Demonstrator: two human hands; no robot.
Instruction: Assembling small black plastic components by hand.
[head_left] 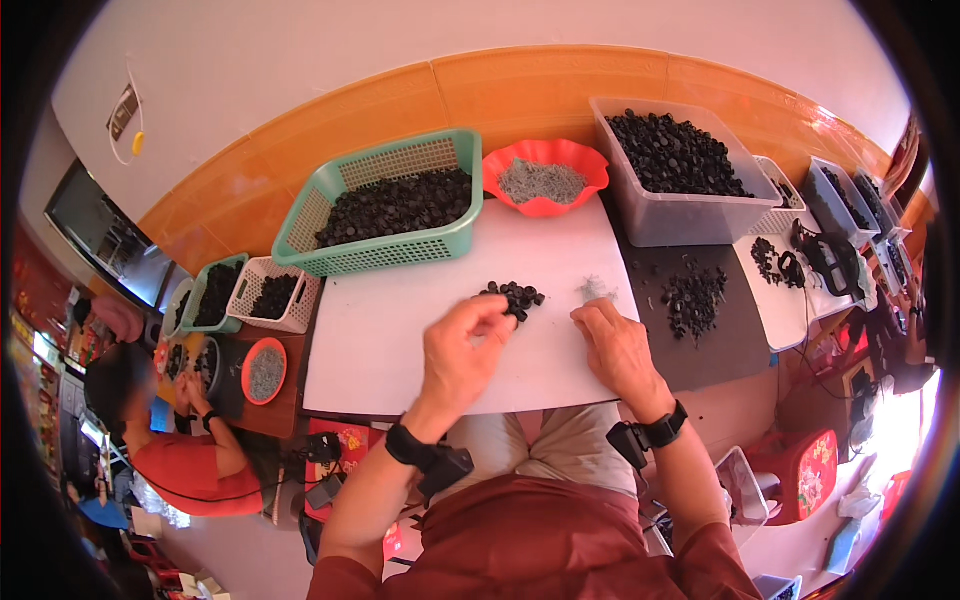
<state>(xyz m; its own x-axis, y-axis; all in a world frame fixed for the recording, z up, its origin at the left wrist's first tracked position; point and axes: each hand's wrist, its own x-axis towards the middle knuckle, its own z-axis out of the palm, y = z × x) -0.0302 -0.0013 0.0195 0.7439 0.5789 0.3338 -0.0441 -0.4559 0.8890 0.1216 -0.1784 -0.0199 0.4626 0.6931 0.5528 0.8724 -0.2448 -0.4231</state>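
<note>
- Left hand resting on the white rectangular board, fingers curled, fingertips pinched together at the near edge of a small pile of black round plastic pieces — whether a piece sits between them cannot be told.
- Right hand flat on the same board, fingers loosely bent, gripping nothing visible, fingertips just below a tiny heap of thin grey metal pins.
- Beyond the left hand: green plastic mesh basket of black pieces.
- Beyond both hands — red scalloped plastic bowl of grey pins.
- Beyond the right hand: clear plastic tub of black pieces.
- Right of the right hand: scattered black pieces on a dark mat.
</note>
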